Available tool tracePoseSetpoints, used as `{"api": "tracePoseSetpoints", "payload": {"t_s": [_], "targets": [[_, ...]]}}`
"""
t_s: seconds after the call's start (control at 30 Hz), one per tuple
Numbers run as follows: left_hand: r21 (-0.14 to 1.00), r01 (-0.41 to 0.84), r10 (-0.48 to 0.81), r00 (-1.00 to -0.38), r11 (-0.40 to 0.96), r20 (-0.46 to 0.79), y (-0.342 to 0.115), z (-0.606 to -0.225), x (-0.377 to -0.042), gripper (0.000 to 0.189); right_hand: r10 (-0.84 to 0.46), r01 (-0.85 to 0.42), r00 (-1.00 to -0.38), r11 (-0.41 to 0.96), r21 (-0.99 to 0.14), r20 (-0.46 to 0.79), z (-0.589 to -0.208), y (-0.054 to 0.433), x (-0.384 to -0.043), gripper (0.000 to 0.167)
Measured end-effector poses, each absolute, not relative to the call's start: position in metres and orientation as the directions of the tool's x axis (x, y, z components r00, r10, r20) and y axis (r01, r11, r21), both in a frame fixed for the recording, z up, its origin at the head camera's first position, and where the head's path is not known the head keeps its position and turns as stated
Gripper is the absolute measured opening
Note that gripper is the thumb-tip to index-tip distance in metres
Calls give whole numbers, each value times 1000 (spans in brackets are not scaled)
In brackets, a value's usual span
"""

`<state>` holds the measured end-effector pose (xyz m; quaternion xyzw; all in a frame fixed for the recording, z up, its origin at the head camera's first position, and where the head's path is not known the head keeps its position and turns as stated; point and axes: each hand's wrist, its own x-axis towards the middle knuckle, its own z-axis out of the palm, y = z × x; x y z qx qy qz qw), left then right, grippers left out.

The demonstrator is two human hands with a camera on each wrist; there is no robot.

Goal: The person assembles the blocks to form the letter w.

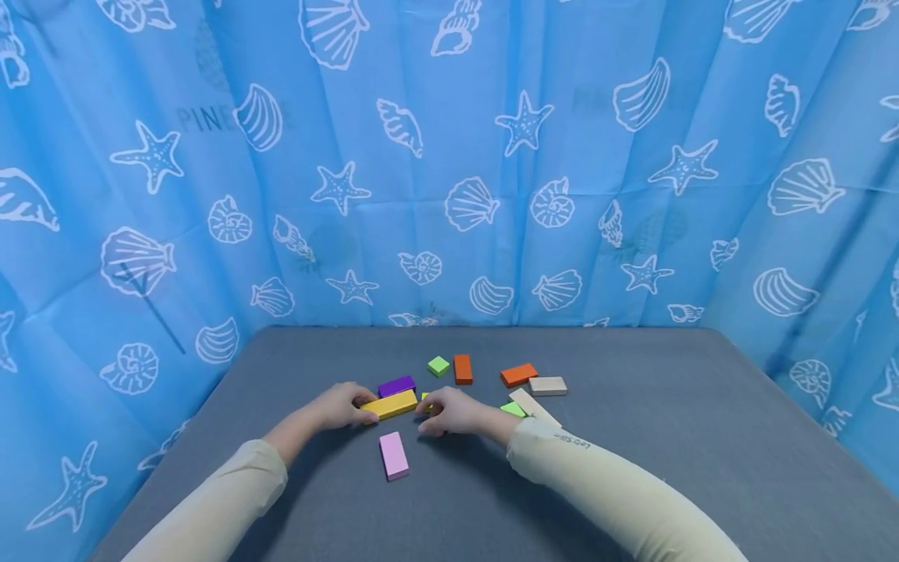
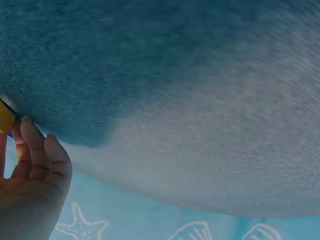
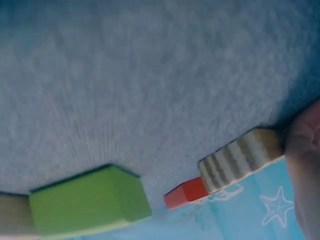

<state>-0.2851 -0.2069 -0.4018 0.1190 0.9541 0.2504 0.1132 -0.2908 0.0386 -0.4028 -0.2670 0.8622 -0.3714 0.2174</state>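
Note:
My left hand (image 1: pixel 342 406) pinches the left end of a yellow-orange rectangular block (image 1: pixel 392 403), thumb in front and fingers behind. In the left wrist view that block (image 2: pixel 6 119) shows at the left edge beside my left hand (image 2: pixel 37 175). Directly behind it lies a purple block (image 1: pixel 397 385). My right hand (image 1: pixel 455 411) is near the block's right end, thumb and fingers apart. A small yellow block (image 1: pixel 424 399) is partly hidden behind its fingers; contact is unclear. In front lies a pink block (image 1: pixel 394 456).
A small green block (image 1: pixel 438 366) and a red-orange block (image 1: pixel 463 369) lie farther back. To the right are an orange block (image 1: pixel 519 375), a pale wooden block (image 1: pixel 548 385), a long pale block (image 1: pixel 537 409) and another green block (image 1: pixel 513 409). A blue curtain (image 1: pixel 435 172) surrounds the grey table (image 1: pixel 632 437).

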Motion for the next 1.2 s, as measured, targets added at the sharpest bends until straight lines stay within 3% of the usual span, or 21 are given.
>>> {"api": "tracePoseSetpoints", "payload": {"t_s": [0.2, 0.4, 0.67, 0.87, 1.03, 1.2], "targets": [[514, 192, 284, -953, 836, -105, -217, -404, -284, 26, -621, -285, -758, 589, -757, -198, -403, 38, -290, 28], [642, 118, 248, -962, 758, -117, -238, -402, -274, 21, -632, -268, -741, 586, -764, -225, -402, 39, -293, 29], [712, 232, 376, -925, 663, -48, -280, -382, -255, 29, -667, -327, -704, 609, -723, -244, -398, 29, -291, 34], [755, 242, 511, -848, 609, -141, -279, -371, -240, 29, -652, -359, -713, 654, -666, -256, -399, 17, -290, 32], [793, 204, 602, -761, 574, -241, -258, -372, -225, 24, -647, -392, -716, 683, -616, -262, -400, 8, -293, 27], [855, 168, 689, -676, 490, -262, -234, -382, -214, 22, -640, -389, -721, 690, -610, -265, -401, 5, -295, 23]]}}
